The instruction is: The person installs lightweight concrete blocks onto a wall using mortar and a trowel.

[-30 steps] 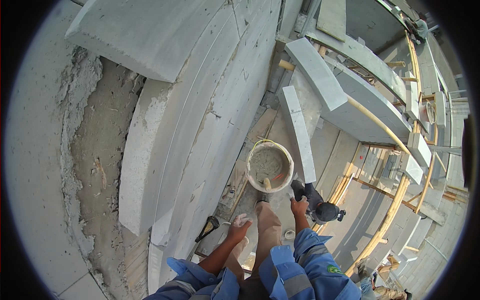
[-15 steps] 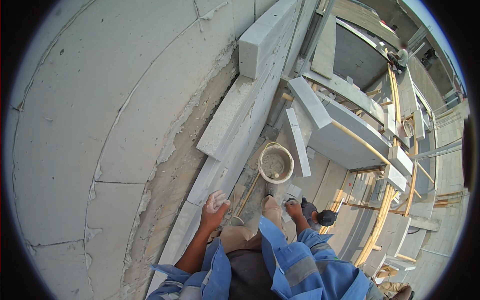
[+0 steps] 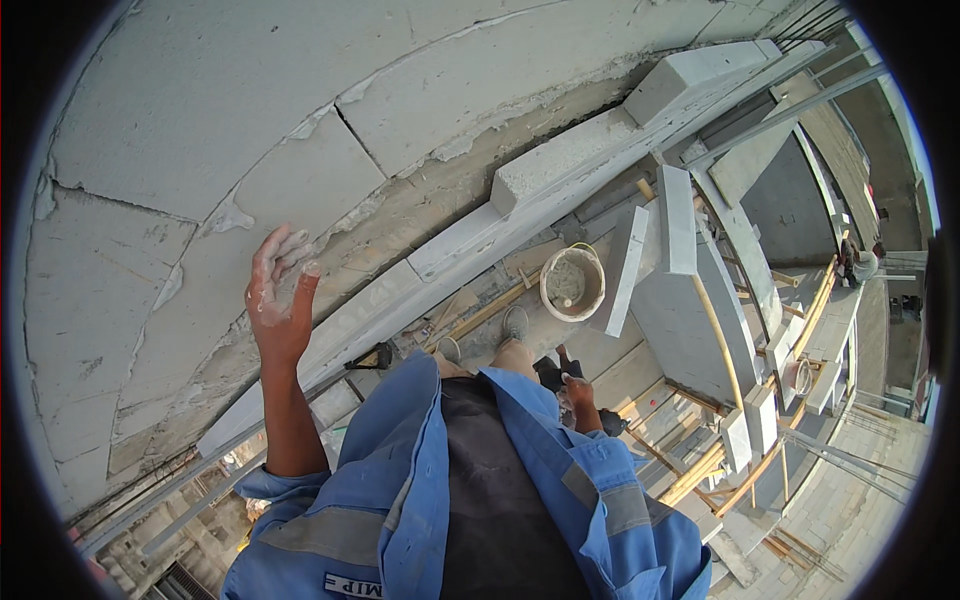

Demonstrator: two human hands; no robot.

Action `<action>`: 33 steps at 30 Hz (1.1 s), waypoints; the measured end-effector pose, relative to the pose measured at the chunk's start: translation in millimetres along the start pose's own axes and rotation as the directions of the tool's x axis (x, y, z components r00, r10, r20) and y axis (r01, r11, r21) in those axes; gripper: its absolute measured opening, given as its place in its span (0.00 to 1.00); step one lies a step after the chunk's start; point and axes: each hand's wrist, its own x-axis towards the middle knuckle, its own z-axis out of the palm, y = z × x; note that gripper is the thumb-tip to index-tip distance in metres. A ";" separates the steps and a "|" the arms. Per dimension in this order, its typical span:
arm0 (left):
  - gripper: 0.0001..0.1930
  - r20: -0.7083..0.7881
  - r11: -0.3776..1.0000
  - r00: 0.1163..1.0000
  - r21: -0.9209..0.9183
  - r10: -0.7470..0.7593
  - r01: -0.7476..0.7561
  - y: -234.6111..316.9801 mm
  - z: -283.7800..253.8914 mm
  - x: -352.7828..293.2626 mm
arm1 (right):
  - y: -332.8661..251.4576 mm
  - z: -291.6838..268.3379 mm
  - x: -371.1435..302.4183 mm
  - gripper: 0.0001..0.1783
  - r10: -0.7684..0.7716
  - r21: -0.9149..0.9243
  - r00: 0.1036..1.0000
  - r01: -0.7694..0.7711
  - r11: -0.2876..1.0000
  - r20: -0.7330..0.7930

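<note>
left hand (image 3: 283, 290) spread, empty, near block wall (image 3: 430, 110); right hand (image 3: 577, 389) indistinct, can't tell grip

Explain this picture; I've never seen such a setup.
There's no machine here, just a person's two bare hands. A wide fisheye camera worn on the head looks down at them, so straight edges bend toward the rim. The left hand, smeared whitish, is raised in front of a pale block wall, open and holding nothing. The right hand is beside a dark thing; I can't tell whether it grips anything. Beyond the shoes, a bucket with grey mix stands beside a long pale block.
</note>
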 end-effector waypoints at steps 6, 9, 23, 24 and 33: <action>0.24 -0.244 0.987 0.963 0.135 0.118 -0.087 14.7 -37.2 -7.9 | -71.6 -13.6 22.6 0.21 -0.100 -0.278 0.995 0.101 0.955 0.018; 0.23 -0.283 0.980 0.957 0.200 0.062 -0.004 6.7 -48.2 -19.6 | -119.5 -0.9 26.6 0.22 -0.217 -0.234 0.976 0.219 0.947 0.032; 0.46 0.141 0.543 0.539 0.416 -0.831 0.729 -226.3 12.3 -245.6 | -176.7 53.7 23.2 0.17 -0.474 -0.521 0.830 0.556 0.648 0.295; 0.46 0.182 0.570 0.550 0.423 -0.815 0.704 -238.1 13.5 -248.3 | -163.6 48.8 37.3 0.16 -0.557 -0.490 0.747 0.662 0.568 0.363; 0.36 0.159 0.588 0.572 0.353 -0.805 0.728 -304.9 -1.5 -270.9 | -143.9 79.5 -12.8 0.25 -0.290 -0.350 0.955 0.293 0.890 0.061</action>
